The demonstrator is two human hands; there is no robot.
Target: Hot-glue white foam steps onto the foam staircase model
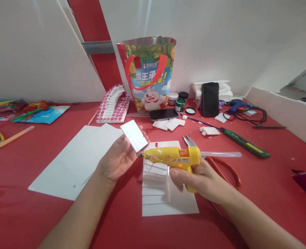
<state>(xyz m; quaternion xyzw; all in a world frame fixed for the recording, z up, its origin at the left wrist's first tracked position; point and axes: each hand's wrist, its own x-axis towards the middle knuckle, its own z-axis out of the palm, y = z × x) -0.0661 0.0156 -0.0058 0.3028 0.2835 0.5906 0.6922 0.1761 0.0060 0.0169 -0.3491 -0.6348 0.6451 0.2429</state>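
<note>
My left hand [118,155] holds a small white foam board piece [134,135] by its edges, tilted up above the table. In my right hand [199,178] is a yellow hot glue gun [172,155], with a clear glue stick [221,154] jutting from its back and a small orange light lit. The gun's nozzle points left, close to the lower edge of the piece; whether they touch I cannot tell. Below the gun lies a white board [184,204] bearing a row of overlapping white strips [155,190] like steps, partly hidden by the gun.
Orange-handled scissors [226,169] lie behind my right hand. A green hot-wire-like tool [246,143] rests to the right. Large white sheets [70,162] spread at left. Behind stand a pink-dotted stair model [113,105], a printed bag [150,76], paint jars [180,104] and phones [210,99].
</note>
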